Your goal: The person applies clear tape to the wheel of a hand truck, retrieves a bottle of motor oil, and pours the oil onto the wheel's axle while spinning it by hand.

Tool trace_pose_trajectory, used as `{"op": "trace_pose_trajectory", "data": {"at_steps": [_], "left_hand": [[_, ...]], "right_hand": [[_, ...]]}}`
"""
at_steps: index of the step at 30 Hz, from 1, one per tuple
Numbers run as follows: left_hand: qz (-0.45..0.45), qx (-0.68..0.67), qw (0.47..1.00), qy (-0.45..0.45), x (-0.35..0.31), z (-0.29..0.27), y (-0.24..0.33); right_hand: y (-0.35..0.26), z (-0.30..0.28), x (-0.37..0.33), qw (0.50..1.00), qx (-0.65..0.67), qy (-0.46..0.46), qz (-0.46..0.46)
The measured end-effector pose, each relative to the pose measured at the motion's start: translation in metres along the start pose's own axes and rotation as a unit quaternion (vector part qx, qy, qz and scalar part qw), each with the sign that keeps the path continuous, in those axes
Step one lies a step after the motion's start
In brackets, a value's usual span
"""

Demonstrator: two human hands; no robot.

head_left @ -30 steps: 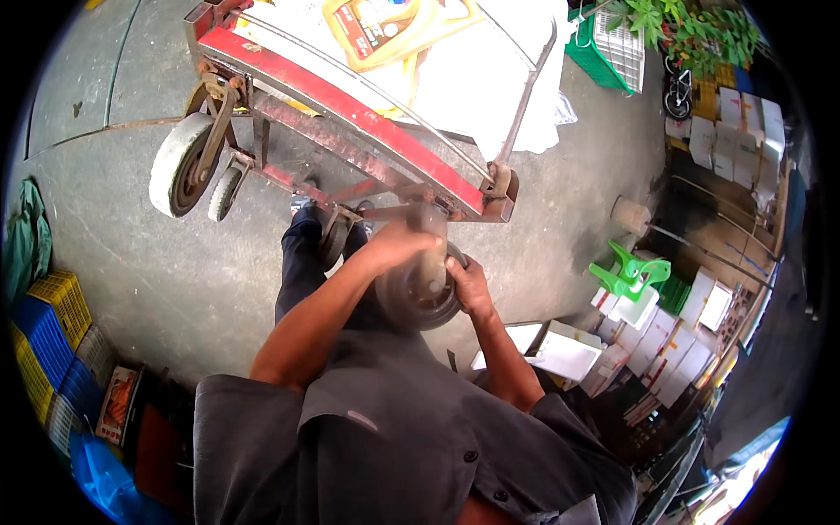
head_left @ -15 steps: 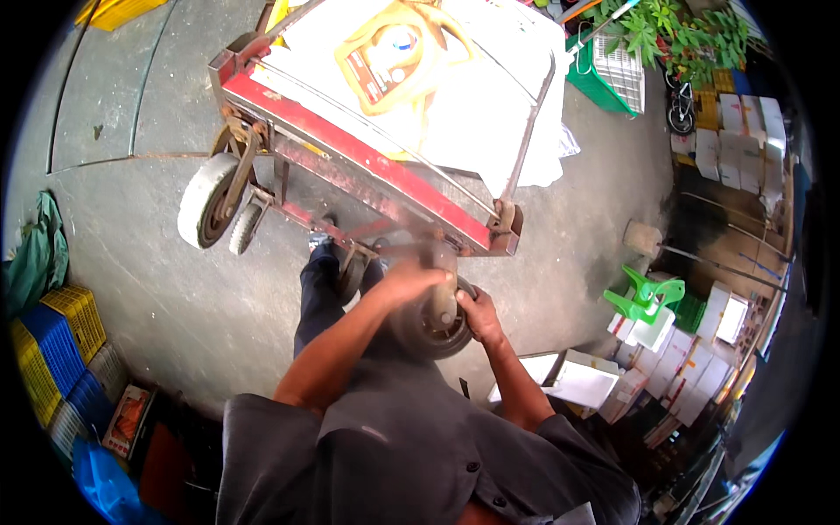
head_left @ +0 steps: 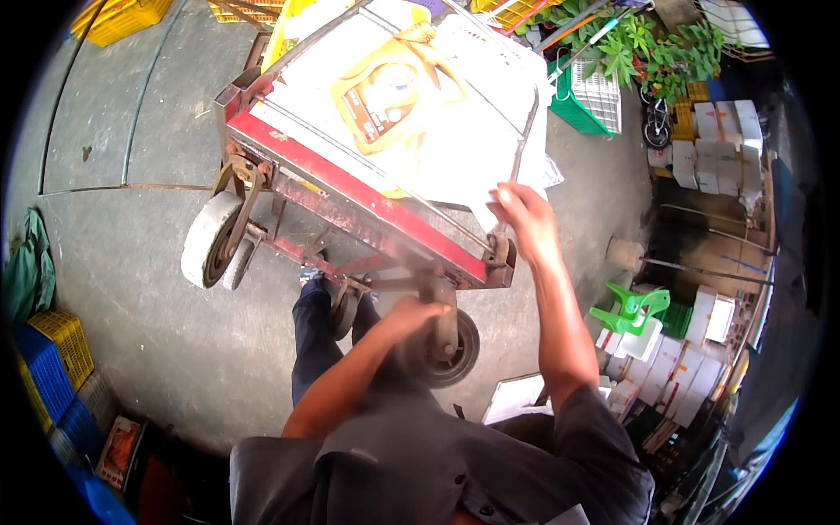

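Observation:
A cart with a red metal frame (head_left: 350, 184) stands in front of me, its wheels on the side toward me. My left hand (head_left: 409, 318) is closed at the rusty fork (head_left: 446, 324) of a dark caster wheel (head_left: 459, 354) under the near right corner; its fingers are partly hidden. My right hand (head_left: 525, 219) is raised to that corner, fingers bent together beside the thin metal rod (head_left: 522, 149). What its fingertips hold, if anything, is hidden. A yellow jug (head_left: 372, 101) lies on the cart's bright white top (head_left: 459, 131). A pale-tyred wheel (head_left: 208, 241) hangs at the left corner.
Yellow and blue crates (head_left: 44, 376) are stacked at the lower left. A green stool (head_left: 630, 306) and white boxes (head_left: 669, 376) stand to the right. Behind the cart are a green crate (head_left: 582, 101) and a leafy plant (head_left: 652, 48). Concrete floor (head_left: 131, 280) surrounds the cart.
My right hand has left the caster wheel and moved up to the cart's corner by the rod. The left hand stays at the fork. The view has shifted slightly.

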State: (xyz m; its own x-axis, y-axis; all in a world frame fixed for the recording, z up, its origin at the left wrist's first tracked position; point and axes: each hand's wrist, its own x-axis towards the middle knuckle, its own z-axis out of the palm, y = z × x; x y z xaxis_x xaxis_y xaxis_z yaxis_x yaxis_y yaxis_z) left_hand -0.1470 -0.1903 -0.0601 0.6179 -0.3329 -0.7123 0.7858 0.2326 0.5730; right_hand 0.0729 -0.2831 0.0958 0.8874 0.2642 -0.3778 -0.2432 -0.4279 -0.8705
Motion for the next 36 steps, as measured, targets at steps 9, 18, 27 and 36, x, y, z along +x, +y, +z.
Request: {"op": "trace_pose_trajectory", "data": {"at_steps": [9, 18, 27, 36], "left_hand": [[-0.001, 0.033, 0.998, -0.049, -0.011, -0.002, 0.019], [-0.034, 0.057, 0.997, -0.047, -0.011, 0.001, 0.021], [0.033, 0.002, 0.999, -0.035, -0.001, 0.007, -0.001], [0.153, 0.224, 0.962, 0.031, -0.064, -0.02, 0.071]], "right_hand": [[0.092, 0.092, 0.213, 0.986, 0.161, 0.032, 0.04], [0.105, 0.13, 0.236, 0.974, 0.213, 0.063, -0.043], [0.088, 0.104, 0.233, 0.985, 0.089, 0.106, -0.108], [-0.059, -0.008, 0.077, 0.965, -0.015, 0.121, -0.233]]}}
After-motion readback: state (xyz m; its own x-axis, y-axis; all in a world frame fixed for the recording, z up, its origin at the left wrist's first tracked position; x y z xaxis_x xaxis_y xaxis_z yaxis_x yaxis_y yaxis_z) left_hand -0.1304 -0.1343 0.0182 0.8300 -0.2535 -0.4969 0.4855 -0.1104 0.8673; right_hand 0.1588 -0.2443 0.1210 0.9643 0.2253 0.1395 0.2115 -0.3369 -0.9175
